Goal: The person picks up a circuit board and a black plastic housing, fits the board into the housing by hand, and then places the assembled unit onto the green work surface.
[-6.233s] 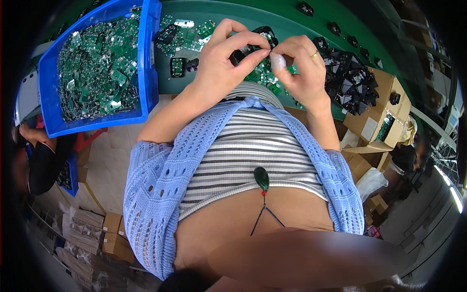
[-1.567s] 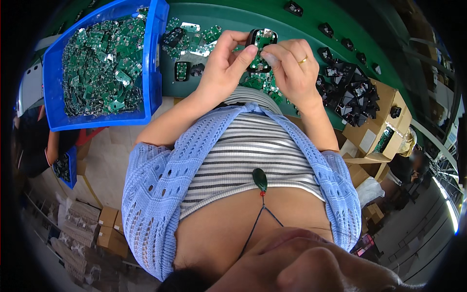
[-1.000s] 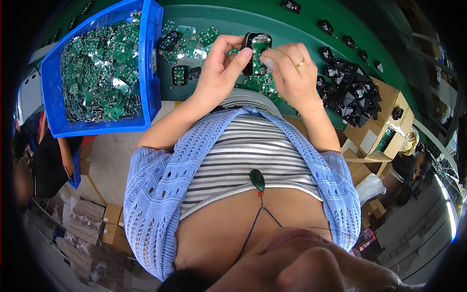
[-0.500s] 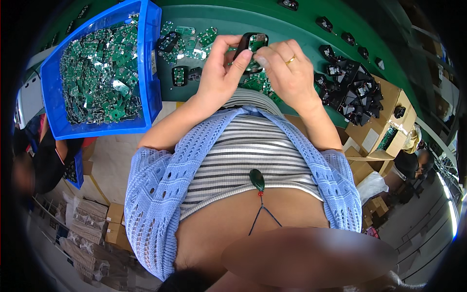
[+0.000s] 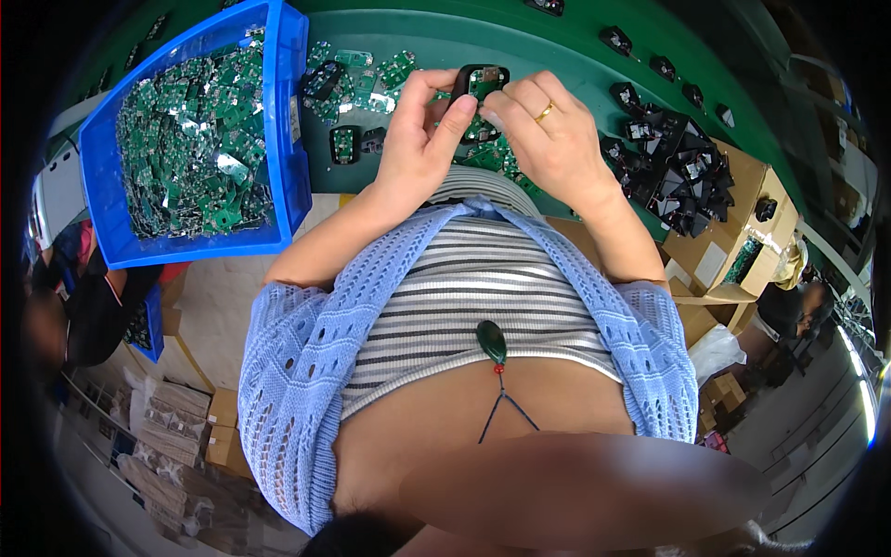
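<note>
Between my hands is a small black plastic casing with a green circuit board lying in it. The thumb and fingers of my left hand are closed round its left side. My right hand, with a ring on one finger, is curled closed, its fingertips against the lower right part of the board; what they pinch, if anything, is hidden. Just below, a second casing with a board shows partly between the hands. Left of my left hand lie another board-filled casing and a small dark part.
A blue bin heaped with green circuit boards stands at left. Loose boards lie beside it on the green bench. To the right are a pile of black casings and a cardboard box. Other people are at both sides.
My right fingertips have shifted slightly up and left along the board. The left hand still holds the casing in nearly the same place.
</note>
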The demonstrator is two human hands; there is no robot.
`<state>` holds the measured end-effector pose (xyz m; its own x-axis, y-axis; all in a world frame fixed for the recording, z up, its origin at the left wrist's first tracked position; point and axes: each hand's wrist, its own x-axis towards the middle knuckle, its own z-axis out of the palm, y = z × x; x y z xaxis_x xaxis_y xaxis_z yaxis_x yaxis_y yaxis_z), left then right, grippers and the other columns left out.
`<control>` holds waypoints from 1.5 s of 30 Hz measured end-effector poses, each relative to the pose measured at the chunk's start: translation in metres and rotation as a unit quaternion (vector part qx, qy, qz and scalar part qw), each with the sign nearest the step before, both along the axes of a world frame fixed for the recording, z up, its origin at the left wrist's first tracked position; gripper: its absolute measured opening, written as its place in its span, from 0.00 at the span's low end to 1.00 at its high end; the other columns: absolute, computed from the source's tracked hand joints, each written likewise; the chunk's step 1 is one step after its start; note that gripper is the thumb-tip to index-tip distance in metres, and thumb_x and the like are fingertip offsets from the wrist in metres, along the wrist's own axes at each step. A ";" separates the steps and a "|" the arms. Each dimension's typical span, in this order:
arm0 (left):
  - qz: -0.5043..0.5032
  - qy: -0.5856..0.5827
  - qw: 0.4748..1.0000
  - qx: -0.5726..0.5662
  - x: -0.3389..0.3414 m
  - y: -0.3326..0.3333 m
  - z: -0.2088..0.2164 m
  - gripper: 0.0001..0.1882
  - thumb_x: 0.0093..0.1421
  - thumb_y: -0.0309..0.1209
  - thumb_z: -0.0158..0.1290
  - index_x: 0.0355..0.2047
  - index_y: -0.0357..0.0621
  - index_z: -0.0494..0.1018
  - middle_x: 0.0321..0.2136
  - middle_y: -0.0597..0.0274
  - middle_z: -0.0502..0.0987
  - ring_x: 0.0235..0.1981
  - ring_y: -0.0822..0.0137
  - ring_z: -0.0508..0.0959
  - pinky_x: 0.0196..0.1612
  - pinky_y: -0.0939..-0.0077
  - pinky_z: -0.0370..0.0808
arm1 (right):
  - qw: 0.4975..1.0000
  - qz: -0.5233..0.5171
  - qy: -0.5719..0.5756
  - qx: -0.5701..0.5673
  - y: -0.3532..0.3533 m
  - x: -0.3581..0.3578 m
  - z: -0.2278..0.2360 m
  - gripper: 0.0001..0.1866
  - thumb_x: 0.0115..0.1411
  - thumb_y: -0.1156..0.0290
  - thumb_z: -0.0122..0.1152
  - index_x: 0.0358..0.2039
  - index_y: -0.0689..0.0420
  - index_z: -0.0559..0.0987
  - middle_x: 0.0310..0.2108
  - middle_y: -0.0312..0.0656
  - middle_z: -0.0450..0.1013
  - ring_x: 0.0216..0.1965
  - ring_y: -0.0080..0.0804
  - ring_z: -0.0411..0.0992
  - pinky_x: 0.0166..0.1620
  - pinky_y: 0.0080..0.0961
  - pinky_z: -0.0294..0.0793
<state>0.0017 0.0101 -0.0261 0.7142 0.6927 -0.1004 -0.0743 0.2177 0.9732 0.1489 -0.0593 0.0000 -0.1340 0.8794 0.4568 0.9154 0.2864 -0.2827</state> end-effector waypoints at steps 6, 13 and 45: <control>0.026 -0.024 0.999 -0.003 0.002 -0.003 -0.002 0.14 0.59 0.26 0.48 0.43 0.38 0.59 0.38 0.61 0.68 0.37 0.74 0.72 0.36 0.84 0.70 | 0.999 -0.029 0.003 -0.034 0.000 -0.005 -0.002 0.14 0.38 0.76 0.55 0.30 0.57 0.72 0.29 0.35 0.65 0.31 0.31 0.66 0.29 0.22 0.71; 0.053 -0.018 0.995 -0.084 0.010 0.012 -0.015 0.12 0.56 0.21 0.48 0.41 0.38 0.61 0.36 0.60 0.68 0.33 0.76 0.71 0.34 0.86 0.70 | 0.877 -0.088 0.463 -0.100 0.000 -0.011 -0.019 0.16 0.49 0.73 0.61 0.39 0.57 0.69 0.29 0.34 0.64 0.32 0.23 0.65 0.31 0.18 0.68; -0.067 0.252 0.916 0.304 0.075 0.273 -0.137 0.16 0.52 0.34 0.47 0.41 0.44 0.68 0.44 0.51 0.67 0.45 0.52 0.67 0.44 0.59 0.66 | 0.759 -0.426 0.471 -0.144 -0.055 0.062 -0.181 0.14 0.56 0.63 0.56 0.38 0.56 0.68 0.26 0.36 0.67 0.26 0.26 0.67 0.28 0.21 0.68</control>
